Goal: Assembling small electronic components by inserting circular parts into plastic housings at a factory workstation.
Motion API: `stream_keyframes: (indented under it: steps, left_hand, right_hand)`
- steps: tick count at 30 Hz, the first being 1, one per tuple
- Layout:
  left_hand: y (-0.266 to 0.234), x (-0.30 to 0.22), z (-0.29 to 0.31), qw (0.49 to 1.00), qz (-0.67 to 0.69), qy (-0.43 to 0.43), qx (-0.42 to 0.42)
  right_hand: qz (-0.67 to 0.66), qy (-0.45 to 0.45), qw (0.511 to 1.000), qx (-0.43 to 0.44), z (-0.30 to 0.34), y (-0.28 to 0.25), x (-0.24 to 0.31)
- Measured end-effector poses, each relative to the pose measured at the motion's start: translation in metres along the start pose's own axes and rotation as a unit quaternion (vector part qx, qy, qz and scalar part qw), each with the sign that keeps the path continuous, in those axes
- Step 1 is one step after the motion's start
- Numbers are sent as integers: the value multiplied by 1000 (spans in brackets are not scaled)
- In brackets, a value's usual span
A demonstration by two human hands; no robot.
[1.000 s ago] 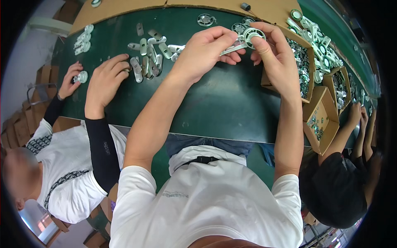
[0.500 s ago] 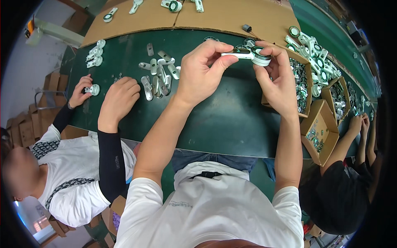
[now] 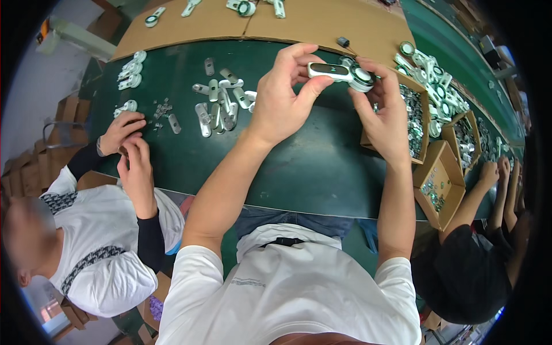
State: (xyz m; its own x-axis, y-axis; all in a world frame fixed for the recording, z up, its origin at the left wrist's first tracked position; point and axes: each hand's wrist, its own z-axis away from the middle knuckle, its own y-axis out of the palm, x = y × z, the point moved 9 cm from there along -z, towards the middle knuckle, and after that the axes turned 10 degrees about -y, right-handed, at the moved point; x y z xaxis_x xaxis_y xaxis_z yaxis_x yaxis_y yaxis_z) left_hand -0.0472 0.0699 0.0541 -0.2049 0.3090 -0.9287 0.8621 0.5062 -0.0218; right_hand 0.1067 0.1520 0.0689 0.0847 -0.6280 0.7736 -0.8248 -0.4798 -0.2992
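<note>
My left hand (image 3: 282,100) and my right hand (image 3: 384,118) hold up a white handheld device with a round head (image 3: 329,71) above the green table. The left fingers and thumb pinch the handle, whose dark glossy panel faces up. My right thumb and fingers close around the round head, which has a dark ring and a pale centre. Beyond the device, partly hidden by it and the right hand, lie clear round parts (image 3: 347,60). To the left of my left hand is a loose pile of silvery, oval handle covers (image 3: 221,106).
Right of my hand stand a cardboard box of small metal parts (image 3: 415,123) and an open box of green bits (image 3: 440,192). Similar white devices (image 3: 440,86) are heaped behind them. A co-worker's hands (image 3: 132,138) are at left; another person's arm (image 3: 471,198) reaches in at right.
The device has rolled in my hands, so its dark panel now shows more fully. At left, the co-worker's hands have come together, away from the white device, baring small parts on the table.
</note>
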Motion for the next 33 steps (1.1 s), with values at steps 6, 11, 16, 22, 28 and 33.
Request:
stream_keyframes:
  steps: [6,11,16,22,28,33]
  left_hand:
    - [-19,3,-3,997,-52,-23,-49]
    - [-32,-6,-5,985,-148,-52,-76]
    - [-14,-3,-3,985,-164,-10,-50]
    - [-48,-7,-10,960,-254,-1,-116]
    - [-93,15,-17,923,-334,-106,-158]
    - [-94,26,-8,881,-401,-250,-33]
  right_hand:
    - [34,94,995,-11,-7,-10,-27]
    - [38,245,965,-90,-61,-81,-69]
    - [-283,249,871,-314,-96,-212,-193]
    - [26,152,976,-153,-63,-139,-63]
    - [333,139,932,32,-14,-103,-38]
    - [343,164,916,130,16,-63,-55]
